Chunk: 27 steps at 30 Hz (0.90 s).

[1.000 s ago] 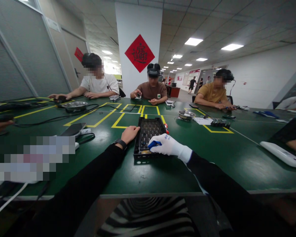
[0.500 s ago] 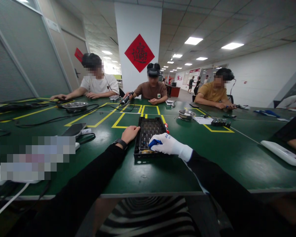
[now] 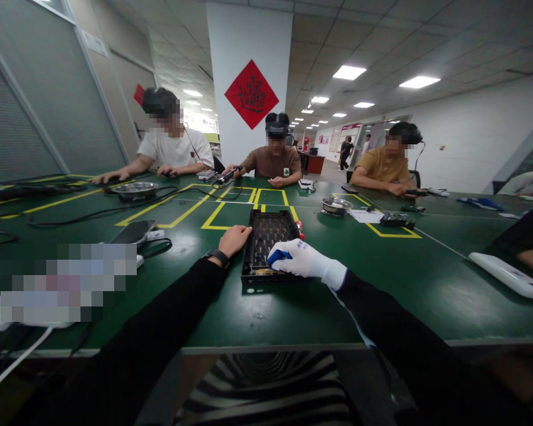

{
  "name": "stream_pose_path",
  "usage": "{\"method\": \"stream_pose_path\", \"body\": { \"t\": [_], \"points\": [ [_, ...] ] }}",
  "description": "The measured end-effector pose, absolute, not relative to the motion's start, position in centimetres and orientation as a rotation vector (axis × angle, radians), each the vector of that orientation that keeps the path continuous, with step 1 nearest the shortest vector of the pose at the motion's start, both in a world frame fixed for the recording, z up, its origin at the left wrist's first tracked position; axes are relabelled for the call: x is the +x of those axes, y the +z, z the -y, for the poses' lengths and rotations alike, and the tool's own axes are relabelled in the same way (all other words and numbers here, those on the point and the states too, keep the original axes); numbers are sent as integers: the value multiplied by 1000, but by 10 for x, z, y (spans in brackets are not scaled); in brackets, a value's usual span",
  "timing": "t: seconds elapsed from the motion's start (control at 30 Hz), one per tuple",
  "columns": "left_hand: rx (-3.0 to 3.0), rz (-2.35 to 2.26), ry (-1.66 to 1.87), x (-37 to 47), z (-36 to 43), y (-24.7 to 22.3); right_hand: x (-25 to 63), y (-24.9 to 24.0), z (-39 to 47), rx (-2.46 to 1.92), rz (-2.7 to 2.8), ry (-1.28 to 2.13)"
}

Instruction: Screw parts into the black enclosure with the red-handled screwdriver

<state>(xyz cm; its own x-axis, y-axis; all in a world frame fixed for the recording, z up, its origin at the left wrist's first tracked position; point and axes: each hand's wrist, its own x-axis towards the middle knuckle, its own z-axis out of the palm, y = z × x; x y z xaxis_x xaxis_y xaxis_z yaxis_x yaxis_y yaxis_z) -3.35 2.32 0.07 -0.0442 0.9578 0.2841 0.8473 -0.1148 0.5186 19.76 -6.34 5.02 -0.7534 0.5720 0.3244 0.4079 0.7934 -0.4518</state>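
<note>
Just below frame centre, your bare left hand is bracing the rigid-looking black tray (probably light, so grip its long walls), while your gloved right hand is pinching a blue tool inside.

Table top: green mat, smooth, faint sheen under the ceiling lights, yellow tape lines across it. Black tray at centre: matt plastic, perforated floor. Right hand at its 4 o'clock: white knit cloth glove, holding a glossy blue plastic piece. Left hand at the tray's 9 o'clock: bare, on the rim; black cloth sleeve, dark wristband. Bowl at 1 o'clock: shiny metal. Dish at 10 o'clock: shiny metal. Phone: glossy black.
</note>
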Motion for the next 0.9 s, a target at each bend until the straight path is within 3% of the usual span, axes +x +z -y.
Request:
{"method": "stream_pose_path", "body": {
  "t": [0.9],
  "points": [
    [2110, -1985, 842, -36, -31, -5, 198, 48, 62, -753, 2553, 467]
  ]
}}
